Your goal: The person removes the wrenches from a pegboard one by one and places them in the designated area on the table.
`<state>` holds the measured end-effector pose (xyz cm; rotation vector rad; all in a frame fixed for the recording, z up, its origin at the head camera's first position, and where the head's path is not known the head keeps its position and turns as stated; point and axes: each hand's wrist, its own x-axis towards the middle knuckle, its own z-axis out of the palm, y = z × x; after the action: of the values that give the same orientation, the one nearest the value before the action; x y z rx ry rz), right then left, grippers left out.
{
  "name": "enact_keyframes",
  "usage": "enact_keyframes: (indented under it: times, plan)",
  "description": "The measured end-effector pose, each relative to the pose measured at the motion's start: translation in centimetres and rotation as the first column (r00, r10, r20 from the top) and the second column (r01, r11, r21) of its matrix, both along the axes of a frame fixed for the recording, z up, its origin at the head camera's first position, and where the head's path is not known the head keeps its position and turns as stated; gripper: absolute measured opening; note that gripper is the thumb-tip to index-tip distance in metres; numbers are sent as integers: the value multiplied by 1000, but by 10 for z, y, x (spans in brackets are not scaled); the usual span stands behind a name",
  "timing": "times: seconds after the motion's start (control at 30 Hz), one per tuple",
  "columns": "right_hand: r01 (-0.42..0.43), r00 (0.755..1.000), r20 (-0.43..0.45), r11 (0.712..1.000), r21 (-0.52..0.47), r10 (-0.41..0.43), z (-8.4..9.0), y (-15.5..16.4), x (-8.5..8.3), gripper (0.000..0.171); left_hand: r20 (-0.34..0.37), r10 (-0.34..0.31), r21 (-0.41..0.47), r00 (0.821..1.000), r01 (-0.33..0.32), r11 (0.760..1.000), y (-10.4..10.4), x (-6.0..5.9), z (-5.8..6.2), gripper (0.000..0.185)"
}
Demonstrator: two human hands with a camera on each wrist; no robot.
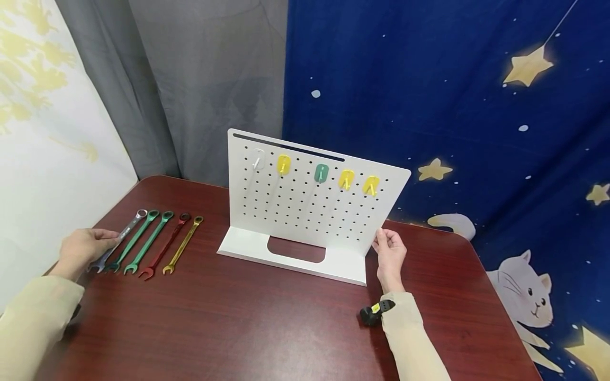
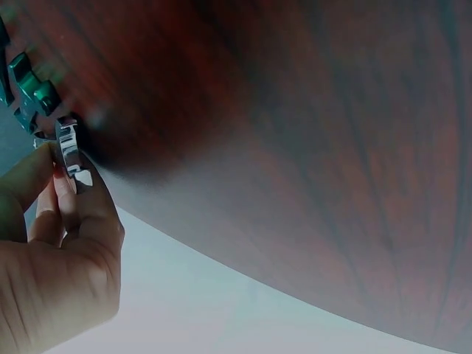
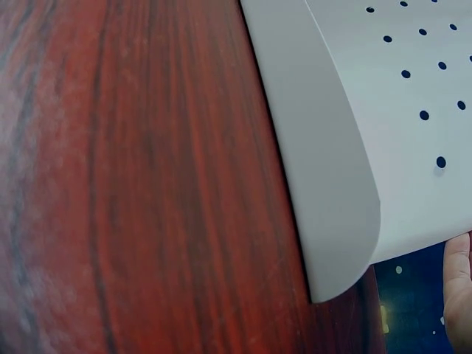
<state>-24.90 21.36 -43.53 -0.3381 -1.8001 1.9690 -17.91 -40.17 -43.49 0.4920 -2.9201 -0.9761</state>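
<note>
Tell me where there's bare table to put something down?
Bare table runs along the near edge, between both sleeves, in front of the pegboard. It is crowded at the far left, where five wrenches lie by the left hand.

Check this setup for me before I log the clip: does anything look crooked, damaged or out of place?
Nothing stands out. Five wrenches lie in a neat row on the table; the left hand holds the silver one's end. The pegboard stands upright with five hooks in a row, the right hand at its edge.
</note>
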Motion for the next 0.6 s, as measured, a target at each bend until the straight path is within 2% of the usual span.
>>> enact_keyframes:
  times: [0.17, 0.4, 0.6]
  plan:
    - [0, 1000, -15, 1000, -13, 0, 0, 0, 0, 13, 3, 5, -12, 1000, -5, 1000, -2, 0, 0, 37]
    - [-1, 1000, -26, 1000, -26, 0, 0, -1, 0, 12, -23, -9, -76, 1000, 8, 997, -3, 2, -1, 34]
    - [-4, 1000, -21, 1000, -11, 4, 0, -1, 0, 12, -40, -14, -82, 999, 10, 997, -1, 4, 2, 33]
